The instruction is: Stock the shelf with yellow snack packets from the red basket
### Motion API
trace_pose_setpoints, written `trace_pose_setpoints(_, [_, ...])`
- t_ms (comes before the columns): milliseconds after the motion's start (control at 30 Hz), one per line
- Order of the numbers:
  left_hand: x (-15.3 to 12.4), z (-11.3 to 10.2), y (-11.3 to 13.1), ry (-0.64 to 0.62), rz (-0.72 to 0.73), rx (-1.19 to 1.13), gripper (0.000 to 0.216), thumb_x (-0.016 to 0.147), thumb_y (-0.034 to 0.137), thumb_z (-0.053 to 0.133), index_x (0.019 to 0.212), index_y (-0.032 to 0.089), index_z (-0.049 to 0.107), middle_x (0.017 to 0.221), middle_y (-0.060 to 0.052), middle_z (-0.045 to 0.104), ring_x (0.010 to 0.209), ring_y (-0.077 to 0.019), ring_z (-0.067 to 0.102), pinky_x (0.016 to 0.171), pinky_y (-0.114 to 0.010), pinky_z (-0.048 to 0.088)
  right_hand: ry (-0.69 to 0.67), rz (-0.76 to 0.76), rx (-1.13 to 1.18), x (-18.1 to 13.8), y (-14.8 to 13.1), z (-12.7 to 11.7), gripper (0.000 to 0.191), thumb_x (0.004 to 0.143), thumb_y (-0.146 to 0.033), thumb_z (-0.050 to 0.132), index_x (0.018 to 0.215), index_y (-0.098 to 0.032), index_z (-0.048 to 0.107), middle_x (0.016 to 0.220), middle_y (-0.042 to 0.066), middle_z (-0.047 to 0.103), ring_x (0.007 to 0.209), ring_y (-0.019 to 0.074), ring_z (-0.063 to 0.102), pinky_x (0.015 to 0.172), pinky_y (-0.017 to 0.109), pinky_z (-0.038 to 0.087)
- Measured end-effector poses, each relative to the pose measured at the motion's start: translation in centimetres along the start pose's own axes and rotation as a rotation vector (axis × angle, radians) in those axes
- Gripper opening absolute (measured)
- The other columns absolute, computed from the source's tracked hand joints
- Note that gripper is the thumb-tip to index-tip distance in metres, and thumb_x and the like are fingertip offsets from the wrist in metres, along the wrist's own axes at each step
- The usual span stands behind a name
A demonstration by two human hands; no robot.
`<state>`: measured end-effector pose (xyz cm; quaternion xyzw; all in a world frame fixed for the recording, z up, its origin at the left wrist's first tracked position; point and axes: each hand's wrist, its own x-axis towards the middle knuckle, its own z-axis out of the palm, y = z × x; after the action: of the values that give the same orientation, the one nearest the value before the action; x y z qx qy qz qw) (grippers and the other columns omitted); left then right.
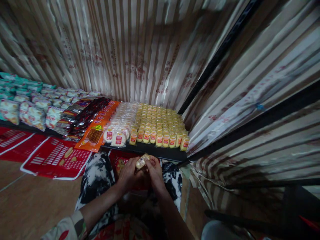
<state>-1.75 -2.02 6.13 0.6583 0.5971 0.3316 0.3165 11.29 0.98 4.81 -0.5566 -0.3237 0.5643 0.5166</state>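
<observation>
My left hand (128,175) and my right hand (154,173) meet in front of my lap, fingers pinched around a small clear snack packet (141,161) with a pale yellow biscuit inside. Both hands grip it together, just below the front edge of a low black shelf (160,151). On that shelf, directly ahead, lie rows of similar yellow snack packets (160,125) with red labels, and beside them rows of white round packets (121,123). My knees in black-and-white patterned trousers (96,176) sit on either side of my hands.
Further left on the shelf lie orange packets (96,133), dark red packets (83,116) and white and green packets (30,106). Red printed panels (56,158) hang under the shelf. Striped sheeting (140,53) forms the back wall and the right wall. Brown floor (32,203) lies at lower left.
</observation>
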Motion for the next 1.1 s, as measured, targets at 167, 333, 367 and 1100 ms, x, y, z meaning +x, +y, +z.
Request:
trace_pose_setpoints(167, [0.5, 1.0, 0.6, 0.036, -0.101, -0.112, 0.038, 0.074, 0.022, 0.050, 0.112, 0.018, 0.053, 0.109, -0.009, 0.061, 0.103, -0.0229, 0.056, 0.091, -0.035, 0.042, -0.025, -0.041, -0.006, -0.2, -0.7, -0.2, 0.044, 0.067, -0.050, 0.065, 0.095, -0.018, 0.056, 0.082, 0.002, 0.064, 0.068, 0.0132, 0.060, 0.055, 0.021, 0.044])
trace_pose_setpoints(333, [1.4, 1.6, 1.0, -0.124, -0.514, -0.753, 0.035, 0.075, 0.032, 0.048, 0.104, 0.013, 0.052, 0.095, -0.011, 0.065, 0.074, -0.0171, 0.064, 0.054, -0.023, 0.046, -0.031, 0.017, 0.087, -0.4, -0.5, -0.8, 0.053, 0.066, -0.050, 0.065, 0.106, -0.017, 0.054, 0.076, 0.001, 0.063, 0.059, 0.0098, 0.056, 0.049, 0.019, 0.040])
trace_pose_setpoints(367, [1.5, 1.7, 1.1, -0.140, -0.537, -0.828, 0.037, 0.073, 0.033, 0.051, 0.103, 0.012, 0.052, 0.095, -0.011, 0.066, 0.072, -0.0157, 0.065, 0.051, -0.021, 0.044, -0.035, 0.019, 0.095, -0.5, -0.6, -0.9, 0.055, 0.065, -0.049, 0.067, 0.108, -0.017, 0.053, 0.072, -0.001, 0.062, 0.056, 0.0090, 0.054, 0.048, 0.018, 0.039])
trace_pose_setpoints(1100, [5.7, 2.9, 5.3, 0.016, -0.231, -0.215, 0.041, 0.071, 0.018, 0.056, 0.110, 0.017, 0.045, 0.090, -0.004, 0.061, 0.079, -0.0167, 0.060, 0.074, -0.026, 0.045, 0.365, -0.211, -0.275, 0.3, -0.2, -4.5, 0.046, 0.074, -0.043, 0.052, 0.112, -0.017, 0.047, 0.107, 0.011, 0.057, 0.079, 0.0161, 0.059, 0.076, 0.031, 0.048])
